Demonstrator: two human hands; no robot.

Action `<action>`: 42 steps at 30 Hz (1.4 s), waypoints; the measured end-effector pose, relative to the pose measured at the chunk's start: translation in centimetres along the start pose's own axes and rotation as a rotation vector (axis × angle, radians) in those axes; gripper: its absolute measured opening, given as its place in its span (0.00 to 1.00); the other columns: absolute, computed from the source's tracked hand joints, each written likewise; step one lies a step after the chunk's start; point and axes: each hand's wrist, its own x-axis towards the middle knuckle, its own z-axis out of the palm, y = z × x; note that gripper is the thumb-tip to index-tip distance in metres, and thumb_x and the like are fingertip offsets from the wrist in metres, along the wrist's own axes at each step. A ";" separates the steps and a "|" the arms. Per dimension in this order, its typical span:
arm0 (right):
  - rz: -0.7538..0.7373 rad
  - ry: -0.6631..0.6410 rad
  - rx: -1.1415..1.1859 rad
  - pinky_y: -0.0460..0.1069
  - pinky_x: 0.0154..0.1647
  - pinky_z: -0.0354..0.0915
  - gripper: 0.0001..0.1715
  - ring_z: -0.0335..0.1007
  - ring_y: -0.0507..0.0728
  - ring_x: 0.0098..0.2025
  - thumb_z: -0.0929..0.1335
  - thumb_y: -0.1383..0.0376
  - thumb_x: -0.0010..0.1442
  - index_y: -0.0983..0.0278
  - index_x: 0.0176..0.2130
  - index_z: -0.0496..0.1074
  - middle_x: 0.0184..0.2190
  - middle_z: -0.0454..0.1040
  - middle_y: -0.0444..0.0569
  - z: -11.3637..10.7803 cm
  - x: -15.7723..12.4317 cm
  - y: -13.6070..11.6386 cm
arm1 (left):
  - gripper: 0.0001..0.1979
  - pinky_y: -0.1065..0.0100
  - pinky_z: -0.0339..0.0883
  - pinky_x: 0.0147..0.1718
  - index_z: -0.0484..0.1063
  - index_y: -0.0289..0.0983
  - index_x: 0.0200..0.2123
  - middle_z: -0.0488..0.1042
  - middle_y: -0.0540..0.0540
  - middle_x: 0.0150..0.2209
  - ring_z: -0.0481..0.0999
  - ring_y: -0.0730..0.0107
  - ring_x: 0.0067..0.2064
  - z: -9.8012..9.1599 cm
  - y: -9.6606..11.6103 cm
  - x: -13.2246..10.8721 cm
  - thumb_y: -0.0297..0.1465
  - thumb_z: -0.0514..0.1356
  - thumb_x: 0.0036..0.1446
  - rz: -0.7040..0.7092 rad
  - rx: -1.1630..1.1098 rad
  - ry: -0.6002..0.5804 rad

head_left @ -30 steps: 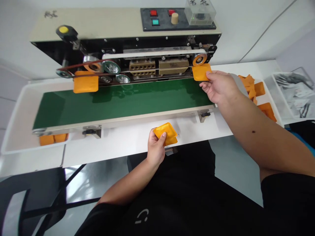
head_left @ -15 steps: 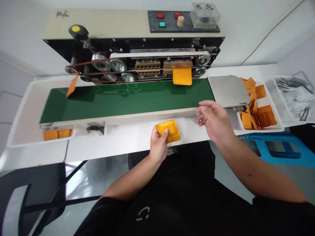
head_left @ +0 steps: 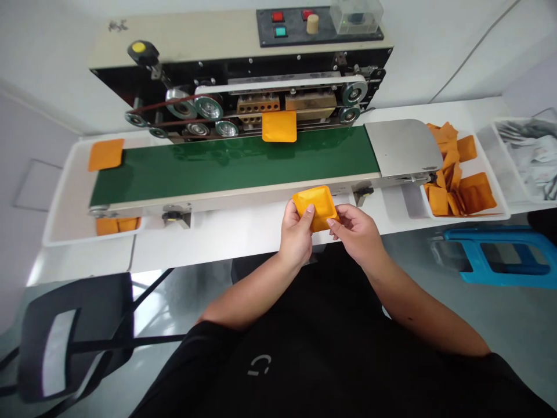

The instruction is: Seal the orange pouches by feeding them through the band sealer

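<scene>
In front of the belt, my left hand (head_left: 297,232) grips an orange pouch (head_left: 317,203), its thumb lying across the face. My right hand (head_left: 354,229) pinches the same pouch at its lower right corner. Beyond them stands a band sealing machine (head_left: 187,46) with a green conveyor belt (head_left: 235,165). A second orange pouch (head_left: 279,128) hangs from the machine's sealing band above the belt. Another orange pouch (head_left: 107,154) lies at the belt's far left end, over the rim of a white bin.
A white bin (head_left: 500,209) of loose orange pouches sits at the right, beside a clear bin (head_left: 513,168) of small packets. At the left another white bin (head_left: 65,226) holds several pouches. A blue stool (head_left: 470,255) and a black chair (head_left: 100,302) stand below the table.
My right hand has come in from the right and taken the pouch's corner. The pouch in the sealer has travelled left, and the leftmost one has moved off to the belt's end.
</scene>
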 end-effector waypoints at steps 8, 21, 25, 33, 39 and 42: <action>-0.042 0.006 0.045 0.56 0.51 0.80 0.20 0.83 0.60 0.47 0.78 0.53 0.66 0.59 0.54 0.79 0.49 0.84 0.51 -0.8 0.2 0.3 | 0.29 0.62 0.82 0.49 0.73 0.43 0.52 0.83 0.47 0.50 0.84 0.62 0.50 -0.4 0.5 -0.3 0.51 0.78 0.58 -0.056 0.061 -0.064; -0.013 0.210 0.199 0.51 0.36 0.77 0.37 0.80 0.59 0.45 0.83 0.58 0.54 0.53 0.59 0.73 0.48 0.80 0.48 -6.4 4.1 -1.6 | 0.29 0.68 0.84 0.36 0.74 0.41 0.52 0.82 0.45 0.51 0.85 0.60 0.51 -5.1 0.4 0.8 0.52 0.77 0.58 -0.065 0.301 -0.021; 0.022 0.247 0.284 0.52 0.37 0.78 0.28 0.80 0.59 0.44 0.84 0.58 0.53 0.55 0.52 0.79 0.45 0.81 0.47 -8.1 4.8 -2.8 | 0.28 0.69 0.84 0.35 0.74 0.39 0.50 0.82 0.45 0.48 0.86 0.62 0.49 -6.0 -0.3 0.4 0.51 0.76 0.59 -0.072 0.325 -0.038; -0.061 0.366 0.335 0.47 0.30 0.69 0.24 0.78 0.55 0.39 0.82 0.72 0.52 0.58 0.45 0.75 0.40 0.83 0.46 -10.9 9.1 -5.1 | 0.27 0.70 0.84 0.34 0.76 0.38 0.48 0.81 0.46 0.46 0.85 0.63 0.47 -6.2 -0.8 0.4 0.52 0.76 0.59 -0.090 0.346 -0.053; 0.058 0.449 0.392 0.48 0.38 0.73 0.17 0.82 0.51 0.40 0.66 0.82 0.69 0.61 0.46 0.68 0.43 0.82 0.48 -11.1 14.5 -8.6 | 0.27 0.69 0.84 0.34 0.76 0.38 0.48 0.81 0.45 0.45 0.84 0.63 0.47 -6.5 -0.8 0.5 0.52 0.76 0.60 -0.100 0.363 -0.061; 0.129 0.494 0.373 0.48 0.42 0.74 0.16 0.82 0.49 0.40 0.63 0.81 0.74 0.61 0.41 0.63 0.41 0.80 0.48 -11.3 17.1 -8.8 | 0.27 0.69 0.84 0.34 0.76 0.38 0.47 0.81 0.46 0.45 0.84 0.64 0.46 -6.5 -0.7 0.5 0.52 0.76 0.59 -0.098 0.361 -0.051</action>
